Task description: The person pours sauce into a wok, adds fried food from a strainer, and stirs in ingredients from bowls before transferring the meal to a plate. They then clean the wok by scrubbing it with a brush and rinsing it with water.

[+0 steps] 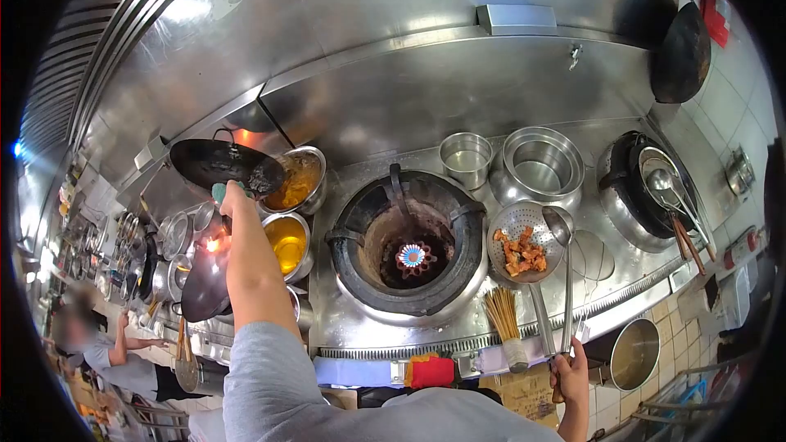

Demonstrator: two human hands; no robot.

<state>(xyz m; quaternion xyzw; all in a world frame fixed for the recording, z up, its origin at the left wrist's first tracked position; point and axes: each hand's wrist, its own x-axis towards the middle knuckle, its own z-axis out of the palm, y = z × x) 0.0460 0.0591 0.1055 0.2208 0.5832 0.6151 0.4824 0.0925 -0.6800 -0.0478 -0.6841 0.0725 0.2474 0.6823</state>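
My left hand (233, 200) is closed on the rim or handle of a black wok (209, 162), with a bit of green cloth at the grip. The wok is tilted beside a metal pot of orange-brown contents (301, 180), and its edge overlaps that pot. My right hand (571, 372) is closed round the handle of a ladle (558, 225). Next to the ladle is a perforated strainer (506, 233) with browned fried pieces (521, 254) in it. The strainer's handle ends close to my right fingers; whether they also grip it, I cannot tell.
A burner (409, 311) with a blue flame stands in the middle. Around it are a pot of yellow oil (286, 245), a bamboo brush (503, 315), a wire skimmer (591, 255), metal pots (540, 164) and stacked woks (626, 188). Another person (131, 364) stands far left.
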